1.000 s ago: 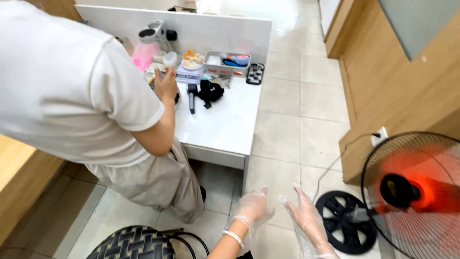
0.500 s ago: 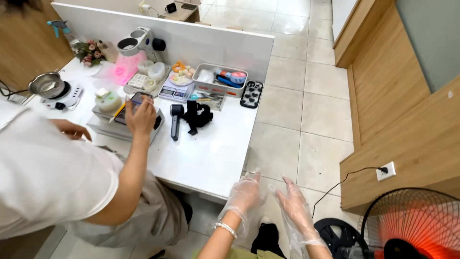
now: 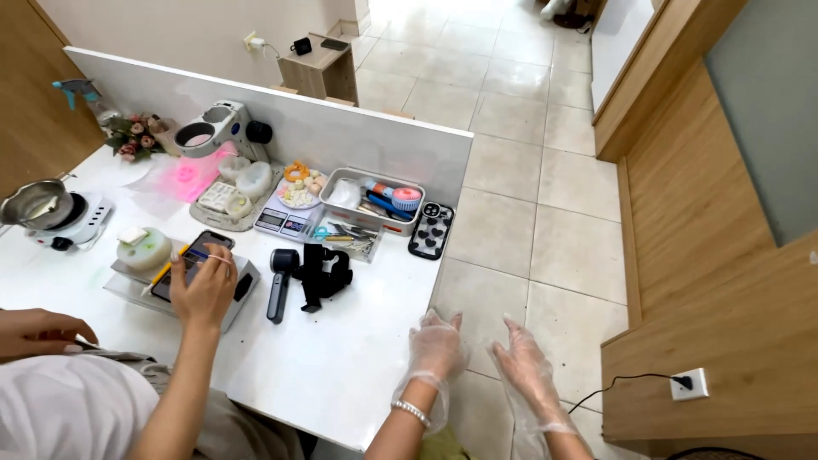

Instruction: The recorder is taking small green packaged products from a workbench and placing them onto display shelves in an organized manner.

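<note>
My left hand (image 3: 435,348) and my right hand (image 3: 530,366) both wear clear plastic gloves. They hover side by side, fingers spread, palms down, off the right front corner of the white table (image 3: 324,366). Neither holds anything. A beaded bracelet (image 3: 412,412) circles my left wrist. Closest to my left hand on the tabletop are a black handheld tool (image 3: 279,281) and a black strap bundle (image 3: 322,274).
Another person in a white shirt (image 3: 68,409) sits at my left, one hand (image 3: 204,285) on a phone (image 3: 192,260). A small pot on a burner (image 3: 47,209), moulds, a scale (image 3: 285,221), a tool tray (image 3: 375,200) and a black mould (image 3: 430,230) crowd the table. Tiled floor lies to the right.
The view has swung left and up, off the red fan and onto the table. My gloved hands stay raised together and have moved up beside the table's corner.
</note>
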